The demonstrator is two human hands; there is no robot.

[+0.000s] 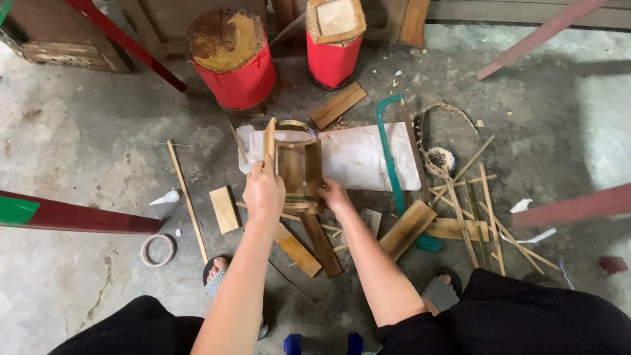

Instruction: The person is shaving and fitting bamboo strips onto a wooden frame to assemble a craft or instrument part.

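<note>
My left hand (pixel 263 192) grips a flat wooden slat (pixel 269 139) that stands upright at the left side of a small barrel-like frame of slats (pixel 299 167). My right hand (pixel 334 194) holds the frame's lower right edge, by the thin hoop around it. A second hoop (pixel 297 125) rings the frame's far end. The frame rests on the concrete floor, over a white sheet (pixel 358 156). Loose wooden slats (pixel 297 250) lie below my hands.
Two red drums (pixel 238 72) (pixel 333 56) stand at the back. A green-framed saw (pixel 394 164) lies right of the frame, with bamboo strips (pixel 483 217) and a plank (pixel 406 229) nearby. A small ring (pixel 158 250) lies left. Red bars (pixel 79 217) (pixel 572 207) cross both sides.
</note>
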